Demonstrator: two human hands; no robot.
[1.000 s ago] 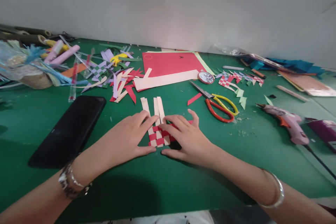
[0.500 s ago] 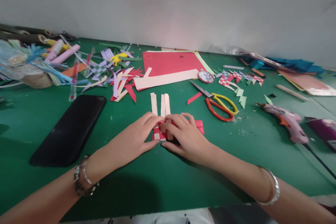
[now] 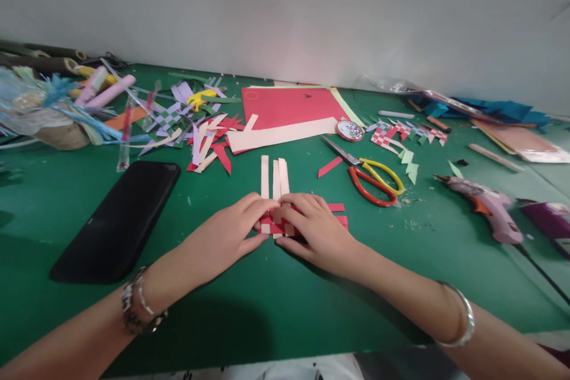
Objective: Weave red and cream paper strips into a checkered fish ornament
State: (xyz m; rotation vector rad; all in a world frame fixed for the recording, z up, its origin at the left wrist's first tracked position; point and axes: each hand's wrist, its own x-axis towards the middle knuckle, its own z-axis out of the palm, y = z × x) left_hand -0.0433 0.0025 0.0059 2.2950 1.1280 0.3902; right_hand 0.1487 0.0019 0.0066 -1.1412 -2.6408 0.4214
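Between hands, on table (image 3: pixel 285 300): red-and-cream paper weave (image 3: pixel 276 229). Left hand (image 3: pixel 229 228), right hand (image 3: pixel 318 228) curled over it, thumbs near front edge; pinching or merely pressing, cannot tell. Cream strips (image 3: pixel 265 178) straighter than second ago; weave probably squarer.

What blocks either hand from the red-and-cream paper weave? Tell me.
Nothing visible: the left hand and right hand already touch the paper weave. The scissors lie farther back, to the right, out of the way.
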